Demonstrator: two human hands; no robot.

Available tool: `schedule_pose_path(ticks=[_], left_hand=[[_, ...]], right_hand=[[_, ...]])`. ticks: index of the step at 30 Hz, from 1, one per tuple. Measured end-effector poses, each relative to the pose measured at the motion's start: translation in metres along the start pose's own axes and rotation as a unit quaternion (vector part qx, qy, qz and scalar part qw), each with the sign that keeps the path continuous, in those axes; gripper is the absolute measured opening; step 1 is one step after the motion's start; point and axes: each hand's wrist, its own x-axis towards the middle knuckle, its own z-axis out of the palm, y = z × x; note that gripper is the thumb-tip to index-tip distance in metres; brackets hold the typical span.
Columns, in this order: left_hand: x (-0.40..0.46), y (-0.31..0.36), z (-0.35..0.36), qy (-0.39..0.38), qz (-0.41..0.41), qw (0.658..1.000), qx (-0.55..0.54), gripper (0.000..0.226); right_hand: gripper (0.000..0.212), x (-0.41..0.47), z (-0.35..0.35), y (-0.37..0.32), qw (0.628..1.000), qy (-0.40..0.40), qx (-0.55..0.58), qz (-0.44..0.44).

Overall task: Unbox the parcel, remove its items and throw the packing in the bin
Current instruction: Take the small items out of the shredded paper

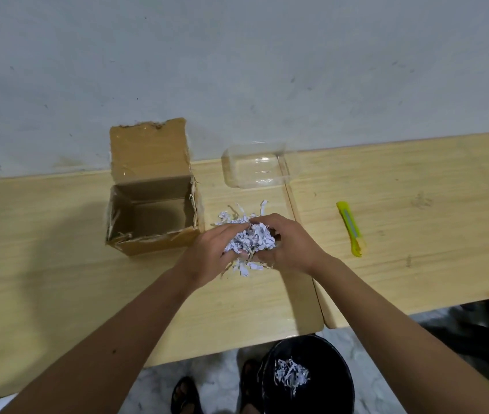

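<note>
Head view shows two hands scooping up a heap of shredded paper (252,239) on the desk (58,264). The left hand (213,252) and the right hand (289,246) press in from both sides, likely so the loose bits stay in one clump and do not fall. The fingers (231,228) of both hands are curled round the paper and grip it. Most of the paper sits between the palms; some strips poke out past the fingertips and some hang under the hands.

The cardboard box (150,210) stands open to the left and looks empty. A clear plastic tub (255,168) lies behind the hands, well apart. The black bin (326,363) waits on the floor below, with some paper already in it. A yellow knife (350,228) lies off to the right.
</note>
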Motion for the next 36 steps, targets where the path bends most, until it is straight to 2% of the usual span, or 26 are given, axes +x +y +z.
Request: schedule_pose_path(ticks=[8, 15, 22, 26, 29, 36], left_hand=[[0.021, 0.004, 0.011, 0.042, -0.111, 0.987, -0.108, 0.049], [0.033, 0.001, 0.016, 0.033, -0.186, 0.962, -0.197, 0.030], [0.034, 0.000, 0.016, 0.038, -0.199, 0.957, -0.207, 0.032], [0.033, 0.000, 0.015, 0.036, -0.212, 0.953, -0.213, 0.036], [0.032, 0.002, 0.015, 0.037, -0.216, 0.953, -0.209, 0.036], [0.031, 0.003, 0.014, 0.044, -0.225, 0.948, -0.220, 0.035]], right_hand=[[0.044, 0.017, -0.019, -0.002, 1.000, 0.015, 0.008, 0.022], [0.036, 0.032, -0.018, 0.007, 0.998, 0.031, 0.018, 0.043], [0.031, 0.034, -0.022, 0.005, 0.997, 0.023, 0.053, 0.058], [0.046, 0.029, -0.028, 0.006, 0.995, 0.027, 0.071, 0.062], [0.061, 0.024, -0.034, 0.005, 0.994, 0.060, 0.073, 0.053], [0.060, 0.000, -0.033, -0.009, 0.987, 0.113, 0.102, -0.048]])
